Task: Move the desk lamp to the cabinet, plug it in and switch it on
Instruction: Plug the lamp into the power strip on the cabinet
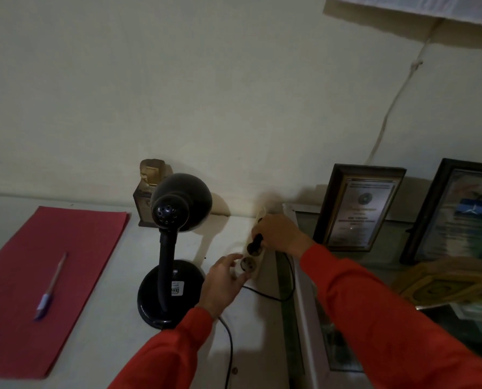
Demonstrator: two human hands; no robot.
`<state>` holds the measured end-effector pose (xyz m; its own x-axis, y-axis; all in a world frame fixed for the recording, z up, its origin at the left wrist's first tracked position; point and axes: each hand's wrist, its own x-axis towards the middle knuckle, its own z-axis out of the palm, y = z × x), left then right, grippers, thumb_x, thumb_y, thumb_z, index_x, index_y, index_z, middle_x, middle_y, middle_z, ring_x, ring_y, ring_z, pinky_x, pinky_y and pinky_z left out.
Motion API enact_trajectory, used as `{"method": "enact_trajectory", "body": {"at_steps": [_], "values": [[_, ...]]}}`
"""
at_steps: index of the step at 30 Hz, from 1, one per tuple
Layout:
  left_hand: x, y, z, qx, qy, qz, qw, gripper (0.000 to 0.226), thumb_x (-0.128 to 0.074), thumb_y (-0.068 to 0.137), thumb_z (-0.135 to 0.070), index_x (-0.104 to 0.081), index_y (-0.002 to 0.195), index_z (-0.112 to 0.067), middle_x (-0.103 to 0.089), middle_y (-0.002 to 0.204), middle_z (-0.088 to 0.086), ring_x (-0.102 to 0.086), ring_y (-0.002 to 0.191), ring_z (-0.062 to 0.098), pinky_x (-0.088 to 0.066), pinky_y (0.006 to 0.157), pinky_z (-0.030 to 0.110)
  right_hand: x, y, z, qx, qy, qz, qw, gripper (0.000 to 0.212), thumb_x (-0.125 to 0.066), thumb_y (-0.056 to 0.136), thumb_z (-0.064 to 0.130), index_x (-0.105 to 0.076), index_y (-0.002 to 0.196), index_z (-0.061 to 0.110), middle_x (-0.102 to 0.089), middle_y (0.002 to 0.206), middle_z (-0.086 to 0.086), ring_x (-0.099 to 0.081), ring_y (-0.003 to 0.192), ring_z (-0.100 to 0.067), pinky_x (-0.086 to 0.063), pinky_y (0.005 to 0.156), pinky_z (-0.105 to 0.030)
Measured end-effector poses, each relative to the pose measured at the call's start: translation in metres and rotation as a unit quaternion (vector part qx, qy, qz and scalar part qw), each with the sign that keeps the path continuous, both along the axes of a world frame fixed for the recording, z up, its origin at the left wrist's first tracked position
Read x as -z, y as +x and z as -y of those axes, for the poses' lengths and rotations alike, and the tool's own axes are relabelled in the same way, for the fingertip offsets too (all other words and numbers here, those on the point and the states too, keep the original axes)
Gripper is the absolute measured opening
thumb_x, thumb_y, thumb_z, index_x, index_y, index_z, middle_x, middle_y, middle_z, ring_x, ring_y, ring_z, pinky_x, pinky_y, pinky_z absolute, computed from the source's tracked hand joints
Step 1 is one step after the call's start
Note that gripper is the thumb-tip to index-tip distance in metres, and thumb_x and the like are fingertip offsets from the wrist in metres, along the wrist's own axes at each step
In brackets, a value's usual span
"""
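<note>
The black desk lamp (168, 265) stands upright on the white cabinet top (102, 346), its shade turned toward the wall and unlit. A white power strip (250, 258) lies to its right. My left hand (224, 282) grips the strip's near end beside an empty socket. My right hand (280, 234) holds the lamp's black plug (255, 244) pressed into the middle socket. The black cord (230, 343) runs from the lamp base toward the cabinet's near edge and loops over the right edge to the plug.
A red folder (23, 287) with a pen (51, 287) lies left of the lamp. A small trophy (150, 186) stands behind the shade. Two framed certificates (357, 209) lean on the wall at the right, above a lower shelf.
</note>
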<state>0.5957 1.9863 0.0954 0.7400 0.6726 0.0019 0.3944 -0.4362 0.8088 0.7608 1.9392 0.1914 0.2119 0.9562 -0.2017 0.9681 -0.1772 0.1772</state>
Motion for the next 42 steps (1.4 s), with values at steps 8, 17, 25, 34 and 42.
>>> {"method": "enact_trajectory", "body": {"at_steps": [8,17,25,34,42], "values": [[0.0,0.0,-0.001,0.004,-0.007,0.01,1.0,0.044,-0.072,0.08,-0.028,-0.058,0.121,-0.019,-0.063,0.113,0.009,-0.061,0.1,0.022,-0.052,0.086,0.034,0.0,0.001,0.0,0.002,-0.002,-0.037,0.999,0.025,-0.052,0.087,0.005,-0.069,0.103,0.009,-0.069,0.107,-0.014,-0.061,0.103,-0.029,-0.05,0.082,-0.036],[-0.001,-0.001,0.0,0.003,-0.007,0.001,1.0,0.045,-0.071,0.08,-0.03,-0.057,0.122,-0.022,-0.062,0.114,0.008,-0.061,0.1,0.023,-0.052,0.087,0.037,-0.002,-0.006,-0.009,0.015,-0.026,-0.056,0.998,0.019,-0.059,0.086,0.006,-0.069,0.101,0.008,-0.067,0.105,-0.017,-0.065,0.096,-0.029,-0.051,0.075,-0.033],[0.0,-0.001,0.0,0.002,-0.008,0.004,1.0,0.044,-0.071,0.079,-0.031,-0.057,0.12,-0.024,-0.063,0.113,0.007,-0.061,0.097,0.021,-0.053,0.085,0.036,0.002,-0.002,-0.01,0.025,-0.019,-0.061,0.998,0.019,-0.063,0.082,0.009,-0.069,0.099,0.004,-0.065,0.104,-0.018,-0.063,0.097,-0.029,-0.054,0.082,-0.039],[0.003,-0.001,-0.002,0.004,-0.002,0.007,1.0,0.044,-0.071,0.079,-0.033,-0.057,0.12,-0.025,-0.063,0.113,0.005,-0.061,0.096,0.02,-0.053,0.083,0.034,0.0,0.001,-0.017,-0.008,-0.074,-0.041,0.996,0.017,-0.058,0.085,0.006,-0.069,0.098,0.005,-0.067,0.101,-0.018,-0.063,0.096,-0.029,-0.05,0.074,-0.033],[0.008,0.0,-0.004,0.001,-0.005,0.018,1.0,0.043,-0.072,0.077,-0.036,-0.058,0.118,-0.027,-0.063,0.11,0.002,-0.053,0.086,0.006,-0.042,0.076,0.02,0.007,0.001,-0.026,-0.006,-0.097,-0.045,0.994,0.017,-0.064,0.083,0.009,-0.069,0.099,0.007,-0.069,0.101,-0.016,-0.068,0.088,-0.028,-0.047,0.066,-0.028]]}}
